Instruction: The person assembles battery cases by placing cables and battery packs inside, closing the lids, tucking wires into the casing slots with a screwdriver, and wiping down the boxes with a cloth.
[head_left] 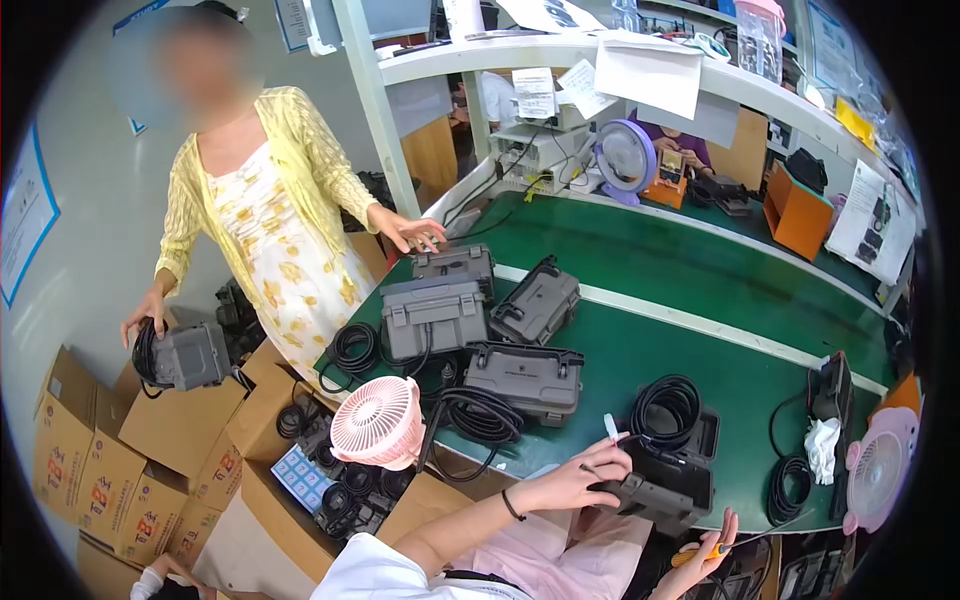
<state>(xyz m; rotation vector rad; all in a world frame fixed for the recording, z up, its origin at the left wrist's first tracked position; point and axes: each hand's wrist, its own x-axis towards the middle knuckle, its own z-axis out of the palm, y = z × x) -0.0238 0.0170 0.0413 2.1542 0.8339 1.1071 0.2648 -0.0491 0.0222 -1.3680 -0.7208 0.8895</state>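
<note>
My left hand [598, 474] grips the near left edge of a dark grey plastic case [668, 488], tilted at the table's front edge. A coil of black cable [668, 408] lies on this case, and a small white piece [610, 426] sticks up beside my fingertips; its kind is unclear. Just right of the case, my right hand [706, 562] holds a screwdriver [690, 556] by its orange-yellow handle, its thin shaft pointing right. Several more grey cases, such as a closed one [524, 382] with coiled cable beside it, stand to the left on the green table [600, 345].
A co-worker in a yellow cardigan [320, 150] stands at left, one hand over the cases, the other holding a case with cable [190, 355]. A pink fan [378, 422] stands near an open carton [262, 500]. Another fan [880, 470] and a cable coil [790, 488] are right.
</note>
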